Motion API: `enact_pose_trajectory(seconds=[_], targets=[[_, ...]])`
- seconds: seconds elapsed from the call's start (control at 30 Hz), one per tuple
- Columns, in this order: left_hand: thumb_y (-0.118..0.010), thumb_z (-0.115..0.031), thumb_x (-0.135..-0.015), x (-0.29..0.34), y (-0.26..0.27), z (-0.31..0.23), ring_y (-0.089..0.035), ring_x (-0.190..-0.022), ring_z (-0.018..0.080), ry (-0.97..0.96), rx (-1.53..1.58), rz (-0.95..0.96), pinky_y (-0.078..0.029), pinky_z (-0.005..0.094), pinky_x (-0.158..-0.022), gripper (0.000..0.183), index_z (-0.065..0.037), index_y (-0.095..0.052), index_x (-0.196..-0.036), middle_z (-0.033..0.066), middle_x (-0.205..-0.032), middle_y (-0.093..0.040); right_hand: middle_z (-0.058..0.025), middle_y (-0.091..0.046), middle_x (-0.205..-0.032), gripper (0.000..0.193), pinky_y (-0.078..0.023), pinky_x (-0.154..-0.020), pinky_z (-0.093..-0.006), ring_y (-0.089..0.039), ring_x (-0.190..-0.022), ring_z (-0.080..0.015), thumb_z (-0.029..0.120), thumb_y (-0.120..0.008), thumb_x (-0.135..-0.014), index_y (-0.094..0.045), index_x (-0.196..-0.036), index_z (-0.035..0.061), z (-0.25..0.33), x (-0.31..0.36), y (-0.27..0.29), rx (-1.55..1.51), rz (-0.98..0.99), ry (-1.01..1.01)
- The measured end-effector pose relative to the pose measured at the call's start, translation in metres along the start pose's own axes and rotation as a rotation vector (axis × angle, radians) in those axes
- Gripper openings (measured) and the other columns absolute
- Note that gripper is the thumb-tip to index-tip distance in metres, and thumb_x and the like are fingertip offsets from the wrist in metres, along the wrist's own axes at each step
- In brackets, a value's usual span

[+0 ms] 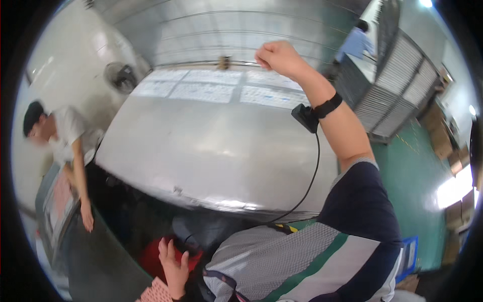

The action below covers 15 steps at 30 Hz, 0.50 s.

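Observation:
My right hand (279, 56) is raised high over the far end of a large shiny metal sheet (216, 151), its fingers curled into a fist with nothing visible in it. A black strap (327, 106) circles that wrist, and a small black device (305, 117) hangs from it on a black cable (314, 171) running down to my torso. My left hand (173, 267) is low at the bottom edge, fingers apart, held over a red object (151, 256) in the dark space under the sheet's near edge. It grips nothing.
A co-worker in a white shirt (65, 136) bends at the left, one hand (87, 219) on a dark surface. A fan (121, 76) stands at the back left. Slatted metal racks (402, 85), a person in blue (356, 43), green floor (417, 181), cardboard boxes (443, 136) lie right.

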<state>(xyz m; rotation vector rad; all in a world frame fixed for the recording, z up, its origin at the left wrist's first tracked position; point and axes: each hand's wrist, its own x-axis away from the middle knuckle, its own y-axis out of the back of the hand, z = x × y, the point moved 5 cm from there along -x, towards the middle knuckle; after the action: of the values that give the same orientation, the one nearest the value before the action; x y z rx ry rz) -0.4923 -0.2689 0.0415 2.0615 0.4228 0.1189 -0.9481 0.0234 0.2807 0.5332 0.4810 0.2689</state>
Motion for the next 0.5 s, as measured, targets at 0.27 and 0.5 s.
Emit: enact_pose_trajectory(seconds=[0.27,0.5], targets=[[-0.066,-0.027,-0.08,0.082,0.034,0.009,-0.04,-0.124,0.0403,0.305,-0.032,-0.283,-0.034,0.0433,-0.102,0.053,0.002,-0.051,-0.123,0.026,-0.134,-0.041,-0.0115,-0.055,-0.061,0.024,-0.042,-0.056,-0.0319,-0.051,-0.058,-0.0172,0.02,-0.058,-0.084,-0.061,-0.079,-0.0031,0.263,0.055,-0.274,0.015,0.576,0.833],[-0.065,-0.028,-0.081,0.24,0.019,-0.005,-0.04,-0.123,0.0396,0.921,-0.057,-0.633,-0.032,0.0484,-0.101,0.055,-0.001,-0.047,-0.125,0.0246,-0.131,-0.043,-0.0185,-0.06,-0.081,0.016,-0.048,-0.072,-0.0414,-0.059,-0.079,-0.0347,0.015,-0.063,-0.077,-0.063,-0.081,-0.0004,0.359,0.297,-0.462,-0.355,1.089,1.485]])
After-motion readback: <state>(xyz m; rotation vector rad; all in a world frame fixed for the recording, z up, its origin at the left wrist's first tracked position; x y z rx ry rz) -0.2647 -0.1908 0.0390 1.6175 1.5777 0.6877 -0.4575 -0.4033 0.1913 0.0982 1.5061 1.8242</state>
